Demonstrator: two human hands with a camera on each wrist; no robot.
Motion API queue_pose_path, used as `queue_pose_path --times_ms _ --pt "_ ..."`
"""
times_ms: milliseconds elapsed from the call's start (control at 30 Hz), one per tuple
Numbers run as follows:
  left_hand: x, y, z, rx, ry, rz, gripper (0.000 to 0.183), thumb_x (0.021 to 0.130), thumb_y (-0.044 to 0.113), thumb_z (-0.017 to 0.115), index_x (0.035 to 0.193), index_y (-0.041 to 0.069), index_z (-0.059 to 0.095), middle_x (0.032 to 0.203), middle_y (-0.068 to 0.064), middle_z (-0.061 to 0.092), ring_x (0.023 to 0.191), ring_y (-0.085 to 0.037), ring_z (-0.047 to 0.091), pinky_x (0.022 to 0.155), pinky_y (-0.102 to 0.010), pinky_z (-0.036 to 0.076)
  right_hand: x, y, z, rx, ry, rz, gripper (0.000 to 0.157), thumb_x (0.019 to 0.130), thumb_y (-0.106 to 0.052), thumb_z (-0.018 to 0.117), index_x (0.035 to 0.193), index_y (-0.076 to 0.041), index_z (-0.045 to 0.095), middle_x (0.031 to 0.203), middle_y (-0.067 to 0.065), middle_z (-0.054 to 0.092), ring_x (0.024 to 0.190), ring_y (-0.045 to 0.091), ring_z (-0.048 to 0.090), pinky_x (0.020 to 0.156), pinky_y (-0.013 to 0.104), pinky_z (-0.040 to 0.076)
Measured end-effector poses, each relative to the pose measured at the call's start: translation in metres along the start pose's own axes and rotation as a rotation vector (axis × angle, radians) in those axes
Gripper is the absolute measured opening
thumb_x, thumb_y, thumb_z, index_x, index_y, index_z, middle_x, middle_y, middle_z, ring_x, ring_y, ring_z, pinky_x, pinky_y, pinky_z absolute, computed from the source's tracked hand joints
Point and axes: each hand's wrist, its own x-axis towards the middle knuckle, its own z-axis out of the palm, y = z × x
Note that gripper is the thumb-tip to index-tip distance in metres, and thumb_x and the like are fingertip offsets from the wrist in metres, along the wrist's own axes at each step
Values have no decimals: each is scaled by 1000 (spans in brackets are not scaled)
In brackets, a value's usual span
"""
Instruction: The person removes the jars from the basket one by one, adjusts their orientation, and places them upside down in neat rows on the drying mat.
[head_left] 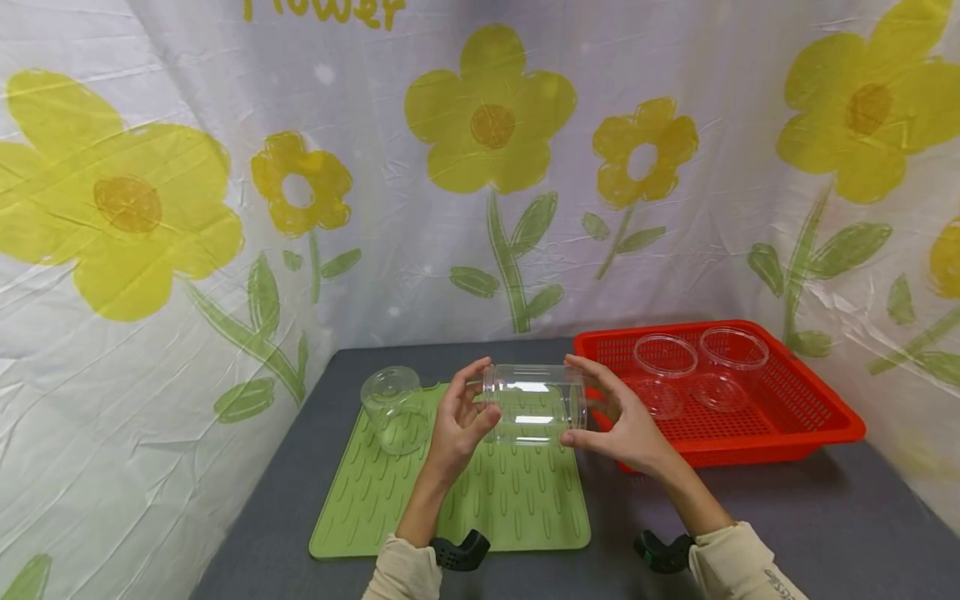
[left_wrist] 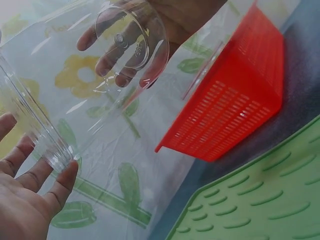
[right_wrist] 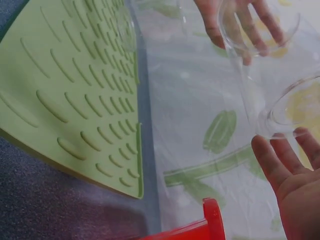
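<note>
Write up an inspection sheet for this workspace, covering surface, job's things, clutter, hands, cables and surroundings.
Surface: dark gray table, with a green mat on it.
Job's things: clear jar held sideways above the mat; second jar on the mat's far left part; two more jars inside the red basket, to the right.
Clutter: nothing seen.
Hands: left hand and right hand grip opposite ends of the sideways jar.
Cables: nothing seen.
Surroundings: white curtain with yellow flowers.

Cropped lettering (head_left: 324, 12) on the backdrop (head_left: 382, 208) seemingly reads "Flower".
</note>
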Motion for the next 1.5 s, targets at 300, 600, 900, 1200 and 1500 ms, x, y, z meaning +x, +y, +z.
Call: queue_pose_path --times_ms 300,600,900,1200,1500 --pt "-1 3 -4 107 -19 29 84 94 46 72 158 8 33 154 -20 40 137 -36 47 108 -49 48 0 -4 -4 -42 -12 49 90 79 -6 86 154 -26 41 160 4 42 142 22 46 108 28 50" --pt "3 10 -7 287 -62 63 88 87 60 74 157 21 38 157 -7 43 142 -37 45 111 -66 40 0 -5 -6 -164 -46 58 90 78 -18 90 153 -35 43 153 1 47 132 37 49 103 64 50" --pt "9 21 -1 524 -176 37 89 79 51 86 154 30 43 157 1 43 142 -28 46 109 -59 45 2 -9 -5 -250 -76 17 90 75 -22 92 152 -31 45 149 7 51 130 34 52 103 61 50" --pt "9 22 6 785 -289 5 104 69 46 94 157 30 39 159 -2 42 146 -26 43 110 -54 48 2 -11 -5 -358 -108 0 93 74 -33 93 153 -30 44 149 3 51 131 24 53 102 56 52" --pt "7 18 10 875 -315 28 102 70 51 92 156 28 42 155 -3 48 143 -26 47 109 -52 50 3 -16 -3 -409 -131 -31 94 73 -35 94 153 -27 44 150 1 49 132 19 50 100 54 52"
